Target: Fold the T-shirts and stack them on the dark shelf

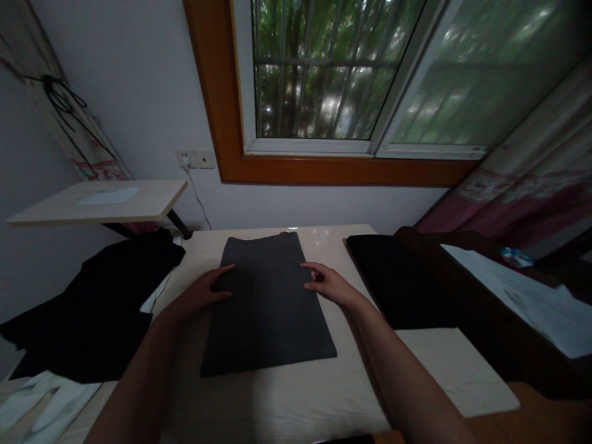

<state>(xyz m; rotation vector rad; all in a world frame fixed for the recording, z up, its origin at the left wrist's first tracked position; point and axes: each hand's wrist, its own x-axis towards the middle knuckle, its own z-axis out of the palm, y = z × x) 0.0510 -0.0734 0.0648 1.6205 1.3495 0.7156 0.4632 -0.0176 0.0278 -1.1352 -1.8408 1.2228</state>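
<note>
A dark grey piece of fabric (272, 320), roughly rectangular, lies flat on the pale wood-grain table (319, 394). Its far edge is slightly wavy. My left hand (203, 291) rests at its left side, thumb and fingers apart, with the tips on the fabric. At the right side my right hand (329, 282) touches the edge with fingertips, thumb and index finger spread. Neither hand grips the fabric. Both hands sit at about the same height along it.
Black cloth (102, 302) lies heaped at the left, near white cloth strips (55, 401). A folded black cloth (402, 280) lies at the right. A small raised board (152, 200) stands at the back left. White paper (522, 293) lies on a dark surface at the far right.
</note>
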